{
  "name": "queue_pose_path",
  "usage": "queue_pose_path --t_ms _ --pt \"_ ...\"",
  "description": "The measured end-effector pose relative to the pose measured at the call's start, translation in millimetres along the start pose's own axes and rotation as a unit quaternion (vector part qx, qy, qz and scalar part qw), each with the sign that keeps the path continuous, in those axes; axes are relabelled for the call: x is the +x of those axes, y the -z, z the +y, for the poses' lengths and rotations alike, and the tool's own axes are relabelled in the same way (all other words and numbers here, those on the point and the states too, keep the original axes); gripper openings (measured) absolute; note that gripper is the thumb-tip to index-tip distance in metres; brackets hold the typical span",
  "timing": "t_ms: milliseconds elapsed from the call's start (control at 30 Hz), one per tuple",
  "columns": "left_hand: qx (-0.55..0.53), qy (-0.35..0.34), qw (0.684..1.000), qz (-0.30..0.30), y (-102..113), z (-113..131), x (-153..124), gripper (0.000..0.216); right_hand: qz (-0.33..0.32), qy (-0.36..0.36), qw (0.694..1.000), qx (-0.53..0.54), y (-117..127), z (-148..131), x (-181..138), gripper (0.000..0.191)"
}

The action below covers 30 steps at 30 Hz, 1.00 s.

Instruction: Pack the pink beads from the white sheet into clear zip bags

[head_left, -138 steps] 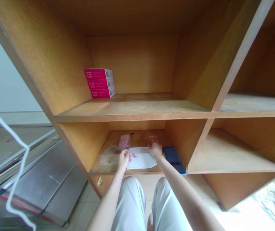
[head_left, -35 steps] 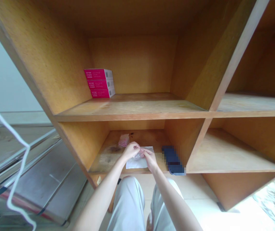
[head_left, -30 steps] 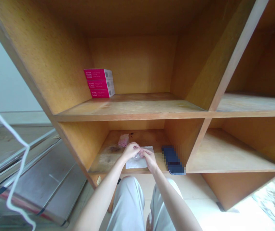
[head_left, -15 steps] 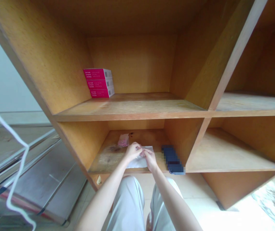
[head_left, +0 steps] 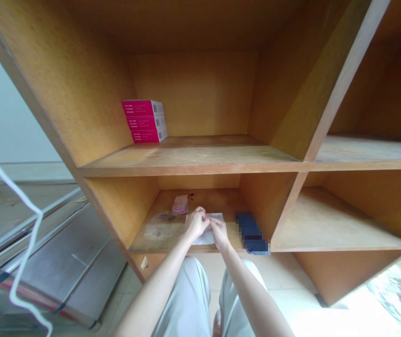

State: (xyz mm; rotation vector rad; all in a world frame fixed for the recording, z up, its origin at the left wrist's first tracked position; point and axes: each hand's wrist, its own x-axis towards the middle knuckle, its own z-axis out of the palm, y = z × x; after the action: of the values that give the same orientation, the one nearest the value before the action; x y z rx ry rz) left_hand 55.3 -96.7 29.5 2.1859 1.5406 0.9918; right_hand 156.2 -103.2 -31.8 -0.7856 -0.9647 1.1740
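Observation:
My left hand [head_left: 196, 223] and my right hand [head_left: 219, 232] meet over a white sheet of paper [head_left: 204, 238] on the lower shelf [head_left: 151, 234]. Both pinch a small clear plastic bag [head_left: 206, 221] between them; its contents are too small to make out. Behind my left hand lies a small bag of pink pieces [head_left: 180, 205], untouched. Just right of my right hand a dark blue flat object [head_left: 251, 231], partly blurred, rests on the same shelf.
Three pink boxes [head_left: 144, 121] are stacked at the back left of the upper shelf [head_left: 193, 157]. More wooden compartments open to the right. A metal frame and a white cord [head_left: 18, 234] stand at the left. My knees are below the shelf.
About four seconds ago my hands were apart on the paper, near loose pink pieces. Since then they came together on the small clear bag and have barely shifted in the last second.

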Motion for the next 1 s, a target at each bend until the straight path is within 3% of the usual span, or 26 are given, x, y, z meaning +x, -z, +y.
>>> queue_pose_path --t_ms 500,1000 --pt "0.109 -0.003 0.994 -0.017 2.1 10.0 -3.5 0.012 0.036 -0.008 0.999 -0.001 -0.9 -0.2 -0.8 0.017" --pt "0.125 -0.078 0.988 0.052 8.3 13.8 -8.4 0.014 0.051 -0.033 0.997 0.037 0.2 3.2 4.5 0.016"
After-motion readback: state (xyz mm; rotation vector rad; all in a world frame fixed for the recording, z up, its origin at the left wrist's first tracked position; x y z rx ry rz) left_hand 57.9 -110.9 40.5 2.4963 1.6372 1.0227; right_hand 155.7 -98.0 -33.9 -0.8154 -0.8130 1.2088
